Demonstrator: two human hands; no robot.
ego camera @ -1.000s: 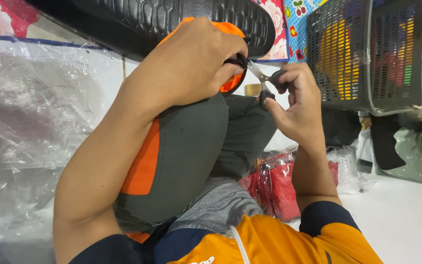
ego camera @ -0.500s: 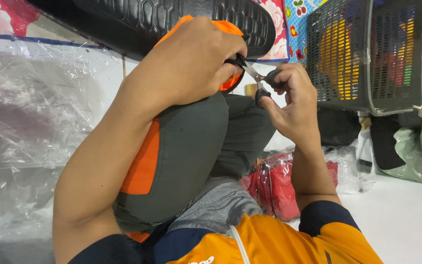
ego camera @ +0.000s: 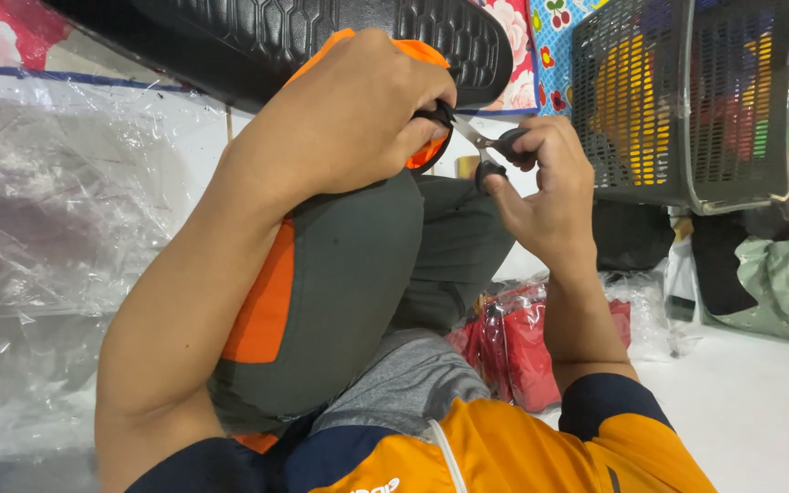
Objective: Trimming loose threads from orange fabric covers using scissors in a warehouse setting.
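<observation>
Still, right hand point(ego camera: 545, 187) grips scissors point(ego camera: 490, 146); left hand point(ego camera: 358, 119) stays clamped on orange shoe point(ego camera: 426, 151).

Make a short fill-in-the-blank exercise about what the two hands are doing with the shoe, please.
1. The left hand grips a shoe that is grey and ____.
2. The right hand holds small ____ with black handles at the toe of the shoe.
3. The black sole of the shoe faces ____ in the head view.
4. Behind the right hand stands a dark plastic ____ with mesh walls.

Missing words: orange; scissors; up; basket
</observation>
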